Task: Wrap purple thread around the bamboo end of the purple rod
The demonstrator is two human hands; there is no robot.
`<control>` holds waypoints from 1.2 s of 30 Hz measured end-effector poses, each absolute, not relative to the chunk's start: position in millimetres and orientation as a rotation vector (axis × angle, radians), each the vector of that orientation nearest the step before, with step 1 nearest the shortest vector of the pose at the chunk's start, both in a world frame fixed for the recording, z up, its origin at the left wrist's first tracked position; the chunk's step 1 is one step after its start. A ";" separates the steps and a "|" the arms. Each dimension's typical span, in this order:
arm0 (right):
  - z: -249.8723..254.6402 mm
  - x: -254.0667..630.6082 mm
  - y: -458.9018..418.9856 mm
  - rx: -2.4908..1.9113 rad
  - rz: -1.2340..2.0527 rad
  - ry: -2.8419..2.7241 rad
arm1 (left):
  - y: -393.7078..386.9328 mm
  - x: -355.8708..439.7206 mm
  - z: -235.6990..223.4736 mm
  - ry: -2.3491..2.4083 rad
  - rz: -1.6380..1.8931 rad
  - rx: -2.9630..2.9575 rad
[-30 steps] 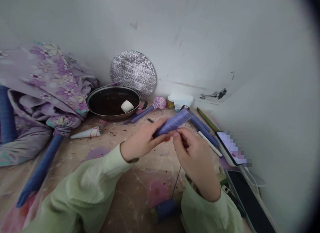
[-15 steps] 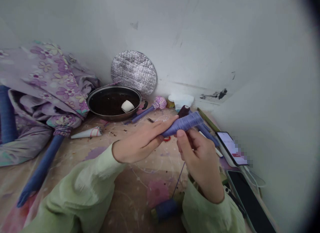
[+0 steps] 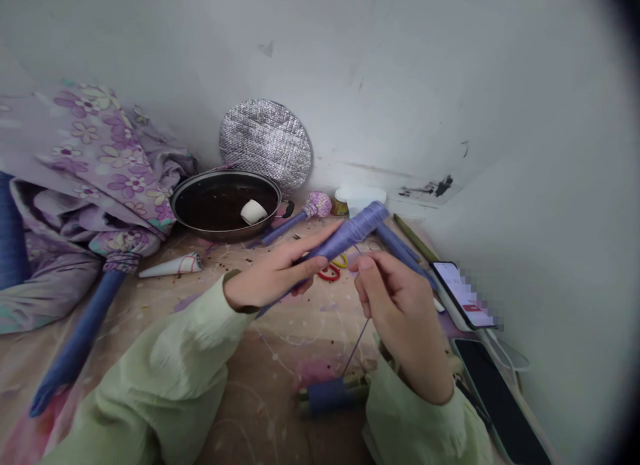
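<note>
My left hand (image 3: 280,273) is closed around a tapered, purple-blue roll (image 3: 356,230), its wide end pointing up and away to the right. Strands are wound round that upper part, and the narrow end comes out below my palm. Just right of the roll, my right hand (image 3: 400,305) pinches a purple thread (image 3: 356,348) between thumb and forefinger. From my fingers the thread runs down to a spool of blue thread (image 3: 327,396) on a stick, slightly blurred. Scissors (image 3: 330,272) with red and yellow handles lie behind my left fingertips.
A dark pan (image 3: 215,232) holding a white cup-like piece stands at the back, near a silver round mat (image 3: 265,142). Flowered cloth (image 3: 105,138) and a white cone (image 3: 170,266) are left. Phones (image 3: 500,398) and a green stick (image 3: 413,237) lie right, along the wall.
The roll has tilted up, its wide end shifting left. My right fingers have come away from its surface, with thread between. The spool on the table has turned slightly.
</note>
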State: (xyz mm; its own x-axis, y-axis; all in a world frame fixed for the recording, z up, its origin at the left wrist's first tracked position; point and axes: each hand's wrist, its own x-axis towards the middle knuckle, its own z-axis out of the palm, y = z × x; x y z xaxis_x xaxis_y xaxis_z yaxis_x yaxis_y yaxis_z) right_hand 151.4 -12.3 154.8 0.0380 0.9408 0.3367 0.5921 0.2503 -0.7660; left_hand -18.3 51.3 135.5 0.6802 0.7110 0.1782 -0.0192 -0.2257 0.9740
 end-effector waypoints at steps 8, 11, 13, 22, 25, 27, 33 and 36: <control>152.4 153.9 -10.4 -1.463 0.451 -1.654 | 64.6 -20.3 124.5 0.693 0.742 1.833; 151.9 154.4 -10.2 -1.465 0.446 -1.656 | 64.5 -20.9 124.3 0.697 0.730 1.837; 151.4 154.6 -10.2 -1.464 0.452 -1.654 | 64.0 -21.1 125.8 0.692 0.706 1.843; 151.9 154.9 -9.5 -1.482 0.417 -1.684 | 63.8 -22.6 134.8 0.658 0.700 2.132; 152.2 154.4 -9.0 -1.487 0.391 -1.691 | 63.3 -24.1 138.9 0.649 0.720 2.227; 151.9 154.2 -9.0 -1.491 0.383 -1.692 | 62.6 -25.0 140.5 0.667 0.740 2.278; 150.5 154.7 -10.8 -1.494 0.368 -1.691 | 57.8 -24.9 138.3 0.681 0.800 2.413; 150.9 155.4 -11.1 -1.499 0.350 -1.687 | 54.4 -24.5 138.6 0.713 0.783 2.411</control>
State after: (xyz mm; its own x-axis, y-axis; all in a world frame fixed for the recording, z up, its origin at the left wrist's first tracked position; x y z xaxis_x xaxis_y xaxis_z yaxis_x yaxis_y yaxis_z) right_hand 155.4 -11.1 150.9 0.0584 0.9178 0.3927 0.6860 0.2489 -0.6837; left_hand -24.5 54.4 138.6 0.6969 0.6093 0.3783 0.3196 -0.7361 0.5967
